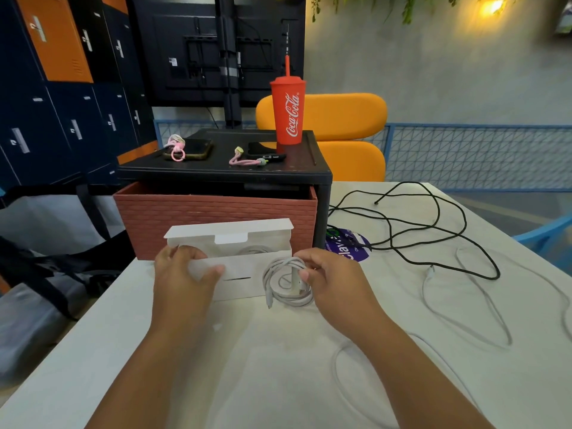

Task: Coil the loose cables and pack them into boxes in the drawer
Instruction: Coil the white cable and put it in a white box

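A white cardboard box (238, 274) stands open on the white table (278, 366), its lid flap up; another white coil shows inside it. My left hand (182, 274) grips the box's front left edge. My right hand (328, 274) pinches a coiled white cable (284, 283) right in front of the box's right end. Behind the box, the red-brown drawer (216, 212) sits pulled out of a black stand (226, 168). A loose black cable (418, 230) and a loose white cable (464, 298) sprawl on the table to the right.
On top of the black stand are a red Coca-Cola cup (288, 109), two phones and pink cable ties (176, 147). A purple sticker (349, 246) lies beside the drawer. An orange chair (340, 119) stands behind, a dark bag (46, 274) hangs left of the table.
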### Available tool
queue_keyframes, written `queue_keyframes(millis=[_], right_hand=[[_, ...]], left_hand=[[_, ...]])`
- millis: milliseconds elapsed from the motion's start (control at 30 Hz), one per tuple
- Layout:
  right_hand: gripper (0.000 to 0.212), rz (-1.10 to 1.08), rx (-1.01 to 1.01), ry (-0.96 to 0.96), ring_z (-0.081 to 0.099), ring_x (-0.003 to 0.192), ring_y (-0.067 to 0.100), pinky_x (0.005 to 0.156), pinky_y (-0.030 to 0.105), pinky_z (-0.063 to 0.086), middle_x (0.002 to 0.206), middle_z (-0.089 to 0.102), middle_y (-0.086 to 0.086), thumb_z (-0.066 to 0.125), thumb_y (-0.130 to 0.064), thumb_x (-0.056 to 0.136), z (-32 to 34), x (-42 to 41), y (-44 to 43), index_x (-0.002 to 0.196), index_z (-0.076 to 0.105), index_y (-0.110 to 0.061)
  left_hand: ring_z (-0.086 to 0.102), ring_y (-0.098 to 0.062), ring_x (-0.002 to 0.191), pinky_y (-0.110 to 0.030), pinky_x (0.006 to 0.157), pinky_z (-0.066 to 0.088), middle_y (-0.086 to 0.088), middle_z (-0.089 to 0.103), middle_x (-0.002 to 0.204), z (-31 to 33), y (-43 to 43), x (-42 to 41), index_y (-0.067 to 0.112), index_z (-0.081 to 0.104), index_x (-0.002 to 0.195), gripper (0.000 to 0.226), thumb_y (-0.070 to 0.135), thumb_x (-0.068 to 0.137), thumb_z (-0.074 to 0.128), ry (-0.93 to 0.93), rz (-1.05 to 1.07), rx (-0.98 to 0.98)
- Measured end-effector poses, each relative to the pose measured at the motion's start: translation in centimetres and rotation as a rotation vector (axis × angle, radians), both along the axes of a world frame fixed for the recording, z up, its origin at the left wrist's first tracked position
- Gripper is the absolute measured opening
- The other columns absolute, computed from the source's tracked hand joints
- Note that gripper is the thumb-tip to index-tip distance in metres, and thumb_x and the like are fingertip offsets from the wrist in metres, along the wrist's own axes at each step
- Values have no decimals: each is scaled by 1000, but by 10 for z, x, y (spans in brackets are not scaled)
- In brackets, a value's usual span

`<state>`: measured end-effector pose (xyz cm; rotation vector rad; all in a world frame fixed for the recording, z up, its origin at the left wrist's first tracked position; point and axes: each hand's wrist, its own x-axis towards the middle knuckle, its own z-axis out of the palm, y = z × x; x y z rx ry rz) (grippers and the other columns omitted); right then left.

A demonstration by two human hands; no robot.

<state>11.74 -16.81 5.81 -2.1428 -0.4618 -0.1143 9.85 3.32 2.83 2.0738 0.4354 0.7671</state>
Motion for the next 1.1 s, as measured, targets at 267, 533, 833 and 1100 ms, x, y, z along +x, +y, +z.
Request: queue_keyframes(millis=[267,533,833,1100], right_hand=[[29,41,34,-112,57,100,8,86,15,41,103,60,-12,51,-10,94,4,-4,-2,119,62,-20],[37,-8,259,-358,56,90,-8,76,1,39,86,59,-27,55,-5,89,10,-2,-12,100,59,-40],[18,-19,90,-436,59,89,-4,72,7,42,84,60,-25,58,-7,89,15,-4,-14,99,61,-21],[7,-35,-188,-635,56,66,20,52,32,46,69,62,2,56,-14,79,3,1,-10,81,60,-19]], left_hand=[[48,-11,97,-34,82,49,8,43,113,4,-11,-3,38,51,87,37,11,77,74,-10,-218,-86],[53,-8,110,-11,76,46,6,49,129,1,-23,-6,61,35,112,82,-2,75,72,47,-504,-171],[53,-3,112,-19,95,45,20,46,128,0,-36,-12,71,33,114,93,-3,74,73,-34,-582,-84],[48,0,117,-1,86,40,26,41,129,-1,-38,-14,69,29,115,91,-2,76,71,-72,-620,-11]])
